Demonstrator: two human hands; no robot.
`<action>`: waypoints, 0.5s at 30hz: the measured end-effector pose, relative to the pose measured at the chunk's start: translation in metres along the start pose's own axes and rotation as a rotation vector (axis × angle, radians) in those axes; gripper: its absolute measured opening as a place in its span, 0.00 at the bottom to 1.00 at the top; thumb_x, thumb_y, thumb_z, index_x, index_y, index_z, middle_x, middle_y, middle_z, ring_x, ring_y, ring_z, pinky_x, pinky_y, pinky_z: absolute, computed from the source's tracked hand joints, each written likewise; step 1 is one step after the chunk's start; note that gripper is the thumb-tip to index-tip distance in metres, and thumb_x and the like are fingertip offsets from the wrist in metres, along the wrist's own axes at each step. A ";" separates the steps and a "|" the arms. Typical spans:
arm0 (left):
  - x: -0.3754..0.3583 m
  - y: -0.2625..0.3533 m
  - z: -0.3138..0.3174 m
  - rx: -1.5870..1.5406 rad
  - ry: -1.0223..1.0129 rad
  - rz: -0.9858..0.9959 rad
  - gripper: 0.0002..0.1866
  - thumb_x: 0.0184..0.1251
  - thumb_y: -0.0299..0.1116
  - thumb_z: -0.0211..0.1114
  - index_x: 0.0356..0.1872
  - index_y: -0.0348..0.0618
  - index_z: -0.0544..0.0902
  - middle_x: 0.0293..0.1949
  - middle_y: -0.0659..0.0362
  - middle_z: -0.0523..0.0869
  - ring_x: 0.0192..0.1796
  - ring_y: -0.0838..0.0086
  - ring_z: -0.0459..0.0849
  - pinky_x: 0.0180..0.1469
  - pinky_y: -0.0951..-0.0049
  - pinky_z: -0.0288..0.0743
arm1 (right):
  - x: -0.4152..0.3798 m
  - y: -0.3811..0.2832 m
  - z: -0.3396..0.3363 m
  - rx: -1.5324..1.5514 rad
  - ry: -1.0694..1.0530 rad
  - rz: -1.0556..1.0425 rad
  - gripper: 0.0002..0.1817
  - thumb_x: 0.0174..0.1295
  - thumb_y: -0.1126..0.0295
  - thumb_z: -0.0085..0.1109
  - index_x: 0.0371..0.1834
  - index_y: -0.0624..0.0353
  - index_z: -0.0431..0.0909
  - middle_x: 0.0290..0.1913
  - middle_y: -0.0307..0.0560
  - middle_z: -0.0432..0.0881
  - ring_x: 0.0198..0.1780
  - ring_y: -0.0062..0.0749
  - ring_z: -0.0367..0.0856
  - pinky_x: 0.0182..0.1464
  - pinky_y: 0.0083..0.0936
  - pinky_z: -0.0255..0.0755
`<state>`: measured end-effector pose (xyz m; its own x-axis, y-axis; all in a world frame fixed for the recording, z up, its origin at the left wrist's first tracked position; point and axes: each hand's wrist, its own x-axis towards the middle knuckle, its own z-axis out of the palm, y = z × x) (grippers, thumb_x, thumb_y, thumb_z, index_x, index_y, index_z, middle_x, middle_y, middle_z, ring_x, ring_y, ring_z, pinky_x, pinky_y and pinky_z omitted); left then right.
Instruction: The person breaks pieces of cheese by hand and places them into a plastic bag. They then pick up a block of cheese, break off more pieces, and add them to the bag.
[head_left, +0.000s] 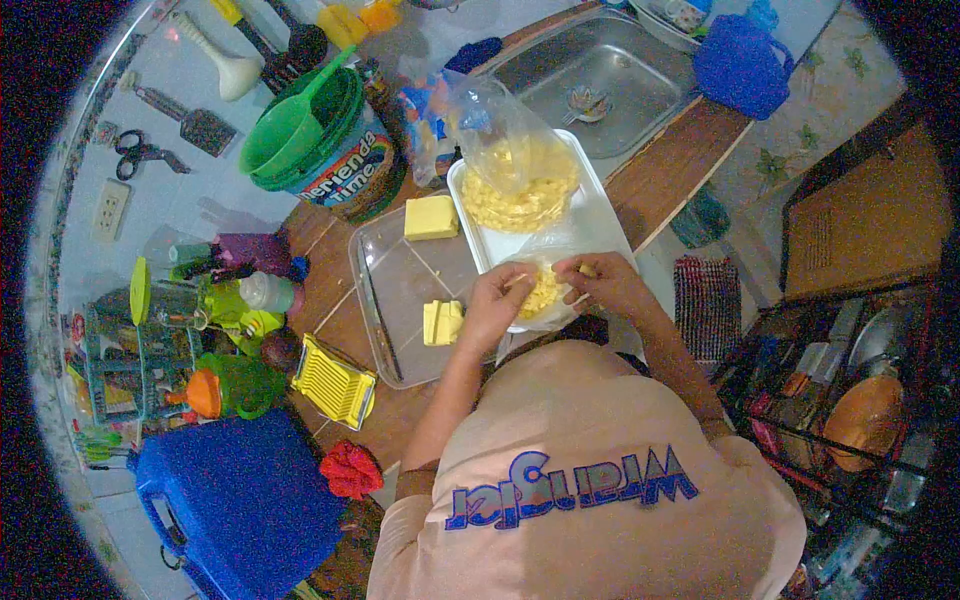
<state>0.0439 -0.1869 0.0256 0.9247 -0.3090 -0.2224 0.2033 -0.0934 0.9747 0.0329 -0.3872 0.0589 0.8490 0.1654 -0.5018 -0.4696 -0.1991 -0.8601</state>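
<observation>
A clear plastic bag point(541, 296) with small yellow pieces lies at the near end of a white tray point(606, 215). My left hand point(503, 299) pinches the bag's left edge. At its right edge my right hand point(604, 286) is closed on the plastic, with a bit of yellow showing by the fingers. Another clear bag point(515, 190) of yellow pieces rests at the tray's far end. Left of the tray, a transparent shallow container point(400, 285) holds a larger yellow block point(431, 217) and a smaller, cut yellow block point(442, 323).
A yellow slicer point(335, 382) and red cloth point(351, 470) lie at the left. Behind stand a bucket point(350, 165) with a green scoop point(285, 135) and a metal sink point(600, 75). A blue case point(240, 500) is at the lower left, a rack point(840, 440) at the right.
</observation>
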 end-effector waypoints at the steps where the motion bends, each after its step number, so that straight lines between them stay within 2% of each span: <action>1: 0.001 -0.001 0.001 -0.027 0.006 -0.004 0.10 0.62 0.29 0.60 0.41 0.37 0.81 0.34 0.61 0.83 0.36 0.79 0.77 0.41 0.77 0.72 | 0.001 0.001 0.000 -0.024 0.002 -0.008 0.16 0.63 0.63 0.56 0.47 0.63 0.77 0.34 0.43 0.81 0.29 0.24 0.80 0.30 0.22 0.78; 5: 0.004 -0.012 0.001 -0.030 0.046 0.121 0.10 0.62 0.29 0.60 0.43 0.38 0.81 0.36 0.61 0.82 0.37 0.80 0.76 0.40 0.78 0.71 | 0.001 0.003 -0.001 -0.035 -0.004 -0.056 0.17 0.64 0.61 0.54 0.50 0.62 0.76 0.33 0.41 0.80 0.27 0.23 0.78 0.28 0.20 0.76; 9: -0.007 0.011 0.000 -0.033 0.020 0.054 0.10 0.61 0.28 0.60 0.43 0.39 0.81 0.41 0.59 0.83 0.40 0.76 0.78 0.43 0.75 0.72 | -0.012 -0.022 0.003 -0.163 0.011 -0.026 0.23 0.65 0.61 0.53 0.60 0.58 0.67 0.31 0.39 0.79 0.25 0.21 0.75 0.28 0.19 0.75; 12: -0.010 0.009 -0.001 -0.012 0.021 0.039 0.10 0.61 0.25 0.59 0.43 0.37 0.80 0.44 0.56 0.82 0.43 0.72 0.81 0.46 0.73 0.75 | 0.000 -0.002 0.000 -0.013 -0.095 -0.087 0.28 0.64 0.62 0.53 0.66 0.55 0.58 0.32 0.39 0.78 0.29 0.21 0.76 0.30 0.19 0.75; 15: -0.011 0.004 0.001 0.001 0.050 0.048 0.10 0.60 0.26 0.61 0.43 0.38 0.80 0.44 0.57 0.82 0.43 0.71 0.81 0.46 0.72 0.75 | 0.002 0.007 0.003 0.237 -0.181 -0.110 0.30 0.64 0.64 0.53 0.68 0.54 0.56 0.37 0.41 0.78 0.34 0.22 0.77 0.33 0.21 0.76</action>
<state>0.0338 -0.1851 0.0323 0.9485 -0.2650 -0.1736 0.1578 -0.0800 0.9842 0.0306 -0.3857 0.0514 0.8507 0.3470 -0.3948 -0.4392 0.0565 -0.8966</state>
